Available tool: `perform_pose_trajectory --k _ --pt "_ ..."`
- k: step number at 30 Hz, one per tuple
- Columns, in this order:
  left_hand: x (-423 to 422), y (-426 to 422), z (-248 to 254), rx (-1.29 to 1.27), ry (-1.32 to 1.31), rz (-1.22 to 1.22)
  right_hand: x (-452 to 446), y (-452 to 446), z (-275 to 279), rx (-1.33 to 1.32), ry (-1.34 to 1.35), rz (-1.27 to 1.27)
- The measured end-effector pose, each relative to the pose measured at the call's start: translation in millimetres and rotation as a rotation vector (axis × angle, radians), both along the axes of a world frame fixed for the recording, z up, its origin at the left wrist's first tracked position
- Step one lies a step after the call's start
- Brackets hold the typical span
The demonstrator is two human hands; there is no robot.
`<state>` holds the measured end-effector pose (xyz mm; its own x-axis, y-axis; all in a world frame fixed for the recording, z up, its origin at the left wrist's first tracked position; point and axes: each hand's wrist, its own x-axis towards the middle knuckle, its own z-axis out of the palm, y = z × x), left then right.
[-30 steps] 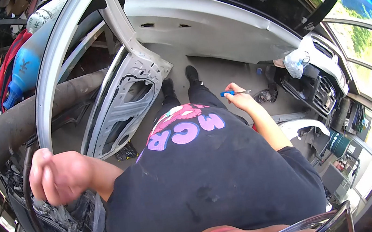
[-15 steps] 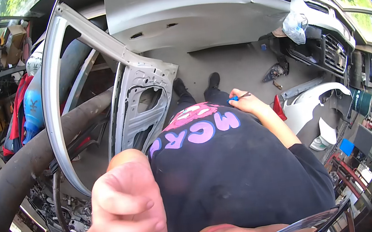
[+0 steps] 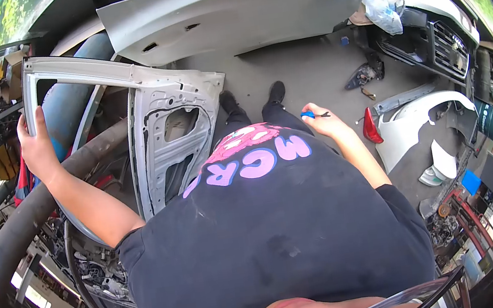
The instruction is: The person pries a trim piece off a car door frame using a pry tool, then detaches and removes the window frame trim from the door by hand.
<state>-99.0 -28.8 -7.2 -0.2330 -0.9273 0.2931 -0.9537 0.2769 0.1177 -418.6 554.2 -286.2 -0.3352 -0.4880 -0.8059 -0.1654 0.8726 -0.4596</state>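
Over on the left, my left hand (image 3: 38, 147) is closed around the window frame of a bare silver car door (image 3: 154, 147), with thumb and fingers on either side of the frame. The door stands upright beside my left leg, its inner side with large cut-outs towards me. Down at my right hip, my right hand (image 3: 322, 122) is closed on a small tool with a blue handle (image 3: 308, 115) and a dark end; its exact kind is too small to make out.
A long silver car panel (image 3: 228, 16) stands ahead of my feet. Thick dark pipes (image 3: 19, 227) run along the left. To the right lie a white fender (image 3: 409, 135), a red lamp (image 3: 370, 127) and a front bumper with grille (image 3: 441, 47), with a plastic bag (image 3: 384, 8) on it.
My left hand has moved from close in front of me out to the left and taken hold of the door's window frame. The right hand still holds the blue-handled tool.
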Motion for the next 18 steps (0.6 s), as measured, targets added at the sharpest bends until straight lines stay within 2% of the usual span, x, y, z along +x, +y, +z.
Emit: perform_pose_trajectory --k 3,13,18 --pt "-7.3 17.3 15.2 0.06 -0.218 0.056 -16.3 24.7 -15.3 0.064 -0.053 0.007" --pt "12.1 -9.2 -3.4 -0.019 -0.222 0.121 -51.9 62.0 -32.6 -0.107 -0.079 -0.071" --pt "7.2 -4.5 0.0 -0.012 -0.203 0.134 -63.5 71.2 -35.7 -0.074 -0.122 -0.074"
